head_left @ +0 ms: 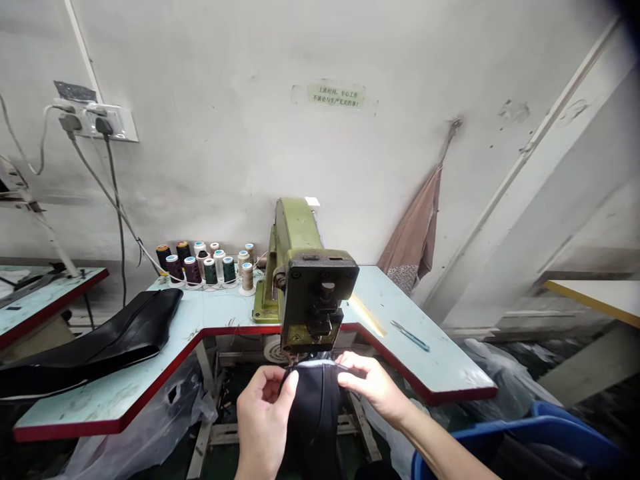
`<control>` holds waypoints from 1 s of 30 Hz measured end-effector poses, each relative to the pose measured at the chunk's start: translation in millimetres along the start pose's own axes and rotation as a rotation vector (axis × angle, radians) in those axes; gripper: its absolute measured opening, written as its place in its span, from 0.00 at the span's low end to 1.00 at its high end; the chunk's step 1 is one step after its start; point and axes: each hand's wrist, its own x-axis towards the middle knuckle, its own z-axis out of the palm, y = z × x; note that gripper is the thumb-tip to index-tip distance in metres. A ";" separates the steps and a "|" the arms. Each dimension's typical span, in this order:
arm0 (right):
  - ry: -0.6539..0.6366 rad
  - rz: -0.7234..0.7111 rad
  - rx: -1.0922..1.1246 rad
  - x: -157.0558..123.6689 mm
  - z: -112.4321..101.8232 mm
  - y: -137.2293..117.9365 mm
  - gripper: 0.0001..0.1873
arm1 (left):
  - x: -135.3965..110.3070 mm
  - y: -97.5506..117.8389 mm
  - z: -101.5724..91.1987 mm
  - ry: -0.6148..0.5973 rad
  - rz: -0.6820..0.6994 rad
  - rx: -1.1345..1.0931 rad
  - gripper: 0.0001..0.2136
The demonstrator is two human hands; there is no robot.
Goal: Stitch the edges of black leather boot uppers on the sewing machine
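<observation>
A black piece of material (pixel 316 407) with a seam down its middle hangs under the head of a green sewing machine (pixel 299 227). Its upper edge shows a pale lining and meets the machine's working end, where the contact point is hidden. My left hand (pixel 265 417) pinches the left side of that edge between thumb and fingers. On the other side, my right hand (pixel 373 383) grips the right side of the same edge. Both hands sit just below the machine's black front plate (pixel 317 300).
Several thread spools (pixel 210 270) stand left of the machine on the pale blue table (pixel 185 333). A long black piece (pixel 115 333) lies over its left wing. Thread snips (pixel 411 336) and a yellow strip (pixel 369 315) lie right. A blue bin (pixel 470 437) stands lower right.
</observation>
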 end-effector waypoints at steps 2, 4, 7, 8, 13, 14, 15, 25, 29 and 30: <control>0.015 -0.003 -0.039 1.4 0.9 -0.3 0.20 | 1.0 -1.2 -2.1 0.020 0.006 -0.002 0.17; 0.026 -0.012 -0.083 3.6 1.9 1.1 0.20 | 2.0 -2.6 -5.1 0.035 0.007 -0.012 0.17; 0.052 -0.050 -0.126 7.0 5.1 4.3 0.18 | 5.0 -5.6 -11.5 0.043 -0.002 -0.032 0.17; 0.064 -0.068 -0.131 7.9 6.8 5.1 0.17 | 6.6 -7.0 -14.0 0.044 -0.007 -0.043 0.17; 0.132 -0.133 -0.116 9.0 18.7 4.1 0.16 | 16.7 -13.1 -25.7 0.022 -0.061 -0.103 0.17; 0.149 -0.144 -0.115 8.4 21.4 3.3 0.16 | 18.5 -13.6 -27.6 0.015 -0.072 -0.115 0.17; 0.166 -0.153 -0.116 7.7 24.2 2.6 0.16 | 20.1 -13.9 -29.4 0.012 -0.079 -0.130 0.17; 0.274 -0.227 -0.112 4.6 44.4 3.5 0.14 | 31.8 -13.3 -38.8 -0.005 -0.030 -0.118 0.18; 0.303 -0.235 -0.151 5.3 48.8 6.5 0.13 | 34.6 2.6 -38.1 -0.165 0.182 0.152 0.15; 0.307 -0.231 -0.152 5.2 49.7 7.0 0.13 | 35.5 7.8 -37.3 -0.223 0.238 0.252 0.14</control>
